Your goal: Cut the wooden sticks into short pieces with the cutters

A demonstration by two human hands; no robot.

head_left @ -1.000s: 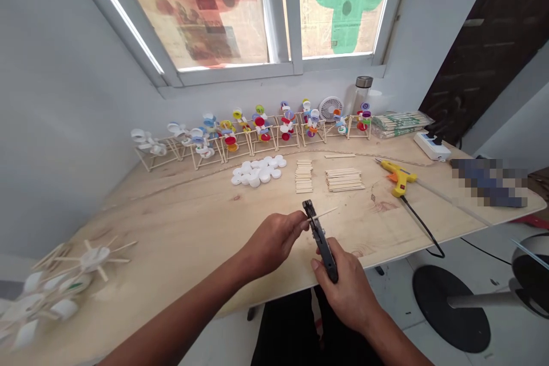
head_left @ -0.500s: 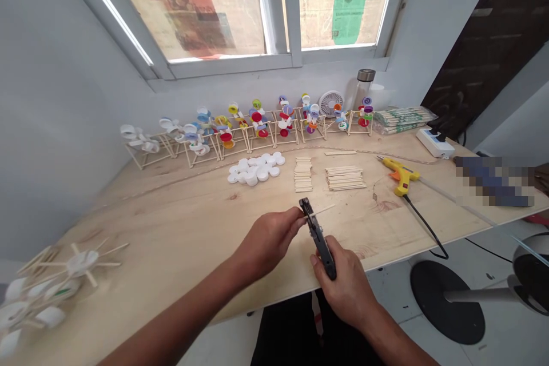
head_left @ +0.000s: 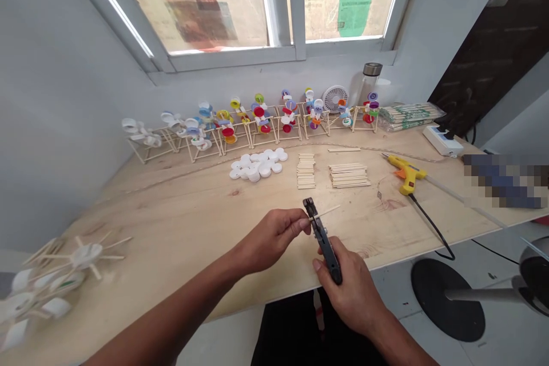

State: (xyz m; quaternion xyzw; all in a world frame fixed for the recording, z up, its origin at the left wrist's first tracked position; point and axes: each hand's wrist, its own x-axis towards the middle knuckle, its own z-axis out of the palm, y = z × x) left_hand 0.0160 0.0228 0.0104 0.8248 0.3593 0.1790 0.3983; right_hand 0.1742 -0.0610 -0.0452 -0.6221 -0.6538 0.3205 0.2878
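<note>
My left hand (head_left: 285,231) pinches a thin wooden stick (head_left: 329,211) near one end. The stick passes across the jaws of a dark hand cutter (head_left: 323,240), and its free end points right. Wrapped round the cutter's handles is my right hand (head_left: 349,274). Just beyond the cutter lie a pile of short sticks (head_left: 306,171) and a pile of longer sticks (head_left: 349,175). White bottle caps (head_left: 258,164) are grouped to the left of these piles.
Small stick-and-cap wheels on stands (head_left: 261,120) line the back. A yellow glue gun (head_left: 407,174) and a power strip (head_left: 441,142) are at right. Wheel parts (head_left: 87,255) lie at far left. A small fan (head_left: 335,100) and glass bottle (head_left: 369,84) stand by the wall.
The view has shifted slightly, so most things appear a little to the right. Both hands keep their grips, with the stick still across the cutter's jaws.
</note>
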